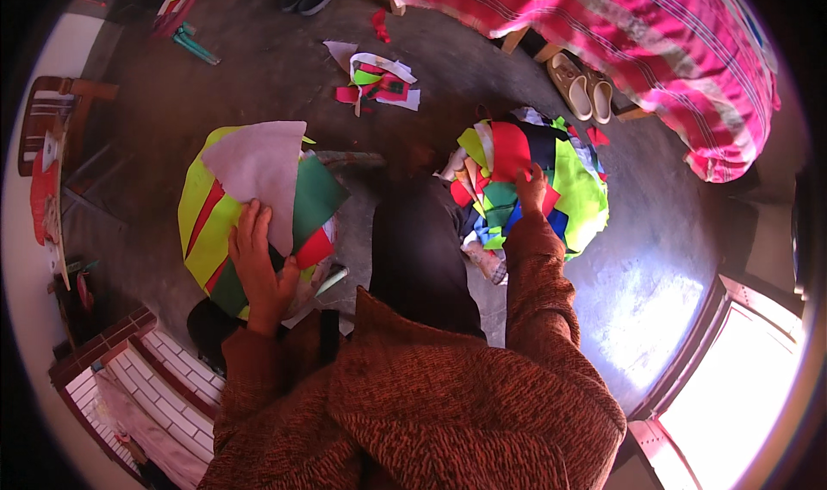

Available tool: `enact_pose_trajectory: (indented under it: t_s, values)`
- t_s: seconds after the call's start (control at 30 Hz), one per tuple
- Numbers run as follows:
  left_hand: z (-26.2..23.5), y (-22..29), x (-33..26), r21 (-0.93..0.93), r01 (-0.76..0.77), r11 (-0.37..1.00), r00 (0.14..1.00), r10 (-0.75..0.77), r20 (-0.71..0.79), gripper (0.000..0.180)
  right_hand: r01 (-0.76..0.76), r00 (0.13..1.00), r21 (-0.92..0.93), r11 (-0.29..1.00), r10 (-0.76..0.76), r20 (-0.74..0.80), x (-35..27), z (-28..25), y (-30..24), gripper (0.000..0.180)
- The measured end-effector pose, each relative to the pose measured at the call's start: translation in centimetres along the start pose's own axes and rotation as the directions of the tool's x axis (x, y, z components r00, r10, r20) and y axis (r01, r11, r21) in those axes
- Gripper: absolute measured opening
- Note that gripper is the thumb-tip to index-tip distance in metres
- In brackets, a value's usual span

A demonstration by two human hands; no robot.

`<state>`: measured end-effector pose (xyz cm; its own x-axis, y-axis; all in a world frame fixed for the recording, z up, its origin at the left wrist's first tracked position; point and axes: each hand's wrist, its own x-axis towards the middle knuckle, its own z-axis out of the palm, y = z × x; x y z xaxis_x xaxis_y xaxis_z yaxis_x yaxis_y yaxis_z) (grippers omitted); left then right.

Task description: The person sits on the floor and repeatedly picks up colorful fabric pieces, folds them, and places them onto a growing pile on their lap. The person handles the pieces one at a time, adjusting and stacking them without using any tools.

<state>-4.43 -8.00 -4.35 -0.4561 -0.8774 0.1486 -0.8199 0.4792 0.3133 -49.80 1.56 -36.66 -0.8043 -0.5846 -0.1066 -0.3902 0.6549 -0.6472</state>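
On the left, several flat cloth pieces lie spread over a low seat: a grey-lilac piece (263,167) on top, a yellow-green piece (202,205) beneath and a dark green piece (317,195) beside it. My left hand (260,270) rests flat on them, fingers stretched, touching the lilac piece's lower edge. To the right of my leg stands a round heap of cloth scraps (581,184) in bright mixed colours. My right hand (534,193) reaches onto it, fingers curled at the lower edge of a red cloth piece (510,149). My palm hides part of that grip.
A small pile of scraps (379,83) lies on the dark floor ahead. Beige clogs (581,89) stand beside a bed with a pink checked cover (594,33). A wooden chair (52,128) is at the left, and sunlight falls on the floor (650,326) at the right.
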Motion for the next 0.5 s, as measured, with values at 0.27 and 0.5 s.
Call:
enact_pose_trajectory:
  t_s: [0.27,0.5]
  values:
    - [-0.6,0.4,-0.2,-0.020,0.023,1.000,1.000,-0.022,0.010,0.065,-0.113,0.983,-0.142,0.983,0.131,0.125,-0.3,0.9,-1.7,0.034]
    - [-0.3,0.2,-0.2,-0.039,0.012,0.999,1.000,-0.013,-0.018,0.064,-0.391,0.846,0.266,0.881,0.231,0.480,-8.6,2.0,-0.6,0.027]
